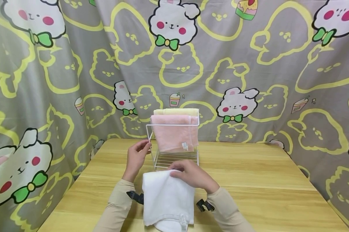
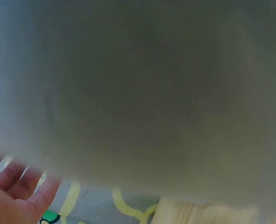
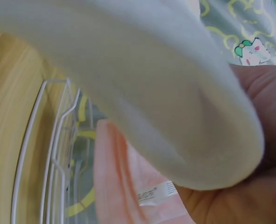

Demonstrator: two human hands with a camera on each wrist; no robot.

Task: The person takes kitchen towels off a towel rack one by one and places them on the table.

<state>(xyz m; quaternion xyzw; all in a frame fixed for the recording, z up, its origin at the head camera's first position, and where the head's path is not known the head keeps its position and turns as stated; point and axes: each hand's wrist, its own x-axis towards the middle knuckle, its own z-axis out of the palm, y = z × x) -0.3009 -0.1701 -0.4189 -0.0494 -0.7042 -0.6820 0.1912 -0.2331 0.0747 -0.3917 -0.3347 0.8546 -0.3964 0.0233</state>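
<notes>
My left hand [image 1: 137, 154] is at the left side of a white wire rack [image 1: 165, 162], thumb and fingers pinching its upright. A white towel [image 1: 168, 196] hangs folded in front of the rack, its upper right edge pinched by my right hand [image 1: 193, 175]. Large and blurred, the white towel [image 3: 142, 93] fills much of the right wrist view, its fold against the right hand [image 3: 264, 140]. Over the rack's upper bars hang a pink towel [image 1: 171, 135] and, behind it, a yellow towel [image 1: 177, 111]. White cloth hides most of the left wrist view above the left hand [image 2: 21, 200].
The rack stands on a light wooden table [image 1: 255, 180], with a wire shelf at its bottom. Behind and on both sides hangs a grey curtain [image 1: 215, 51] with cartoon prints. Black straps [image 1: 204, 205] with cameras sit on both wrists.
</notes>
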